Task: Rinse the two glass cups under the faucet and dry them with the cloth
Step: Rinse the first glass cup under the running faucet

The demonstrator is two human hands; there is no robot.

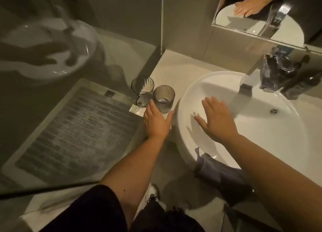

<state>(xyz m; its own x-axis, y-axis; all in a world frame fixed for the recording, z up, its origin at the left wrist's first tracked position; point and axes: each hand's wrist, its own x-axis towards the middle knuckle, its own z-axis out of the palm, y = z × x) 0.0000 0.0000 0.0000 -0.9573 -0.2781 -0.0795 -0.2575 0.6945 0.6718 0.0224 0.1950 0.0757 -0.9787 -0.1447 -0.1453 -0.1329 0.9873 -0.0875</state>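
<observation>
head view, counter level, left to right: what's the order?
glass shower panel → back glass cup → front ribbed glass cup → right hand over the white basin → faucet → drain

Two ribbed glass cups stand on the worktop [167,71], the nearer cup [164,98] just beside the farther cup [142,90]. One white sink [191,95] sits there, with one faucet [250,85] over it and one drain [273,111] in its bowl. One grey cloth [217,176] hangs on the sink's rim. Two hands show: the left hand [156,122] and the right hand [216,118]. One mirror [226,10] hangs above.
</observation>
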